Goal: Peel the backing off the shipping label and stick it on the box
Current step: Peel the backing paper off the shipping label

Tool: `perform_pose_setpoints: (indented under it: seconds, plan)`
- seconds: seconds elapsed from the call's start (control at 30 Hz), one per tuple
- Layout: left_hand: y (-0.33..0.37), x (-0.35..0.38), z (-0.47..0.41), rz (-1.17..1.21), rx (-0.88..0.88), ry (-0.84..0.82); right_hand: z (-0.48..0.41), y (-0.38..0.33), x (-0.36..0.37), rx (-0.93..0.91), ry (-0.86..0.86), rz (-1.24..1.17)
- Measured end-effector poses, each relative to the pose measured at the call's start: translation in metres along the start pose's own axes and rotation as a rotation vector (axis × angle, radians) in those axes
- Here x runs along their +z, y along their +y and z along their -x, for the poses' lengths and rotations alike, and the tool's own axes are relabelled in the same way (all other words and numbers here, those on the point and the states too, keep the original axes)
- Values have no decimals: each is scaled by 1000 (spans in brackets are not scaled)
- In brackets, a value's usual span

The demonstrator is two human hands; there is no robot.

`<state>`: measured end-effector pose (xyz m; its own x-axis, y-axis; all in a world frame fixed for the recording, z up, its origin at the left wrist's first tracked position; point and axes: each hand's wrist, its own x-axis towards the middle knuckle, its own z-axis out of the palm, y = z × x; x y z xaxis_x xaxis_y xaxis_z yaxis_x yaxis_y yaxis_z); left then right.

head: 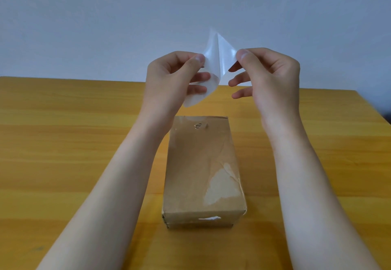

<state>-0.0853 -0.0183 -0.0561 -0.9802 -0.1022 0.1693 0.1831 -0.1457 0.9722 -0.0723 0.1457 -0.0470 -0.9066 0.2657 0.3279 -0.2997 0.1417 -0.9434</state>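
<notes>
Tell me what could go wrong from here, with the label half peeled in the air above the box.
The two white glossy sheets are still joined along one edge, each pinched by left hand or right hand; the freed sheet could curl and stick to itself. The brown cardboard box top is creased with torn patches, so adhesion may be poor.

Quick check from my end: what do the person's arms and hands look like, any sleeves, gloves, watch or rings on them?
Both forearms are bare right down to the bottom edge of the picture, with no sleeves in view. The left hand and the right hand wear no gloves. No watch, bracelet or ring shows on either wrist or on the fingers that are visible. The thumbnails look short and unpainted.
</notes>
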Motion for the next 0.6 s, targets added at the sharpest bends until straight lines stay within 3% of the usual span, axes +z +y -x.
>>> perform_pose_setpoints:
  seconds: [0.6]
  plan:
    - [4, -5, -2, 92, -46, 58, -5, 3, -5, 154, 46, -254]
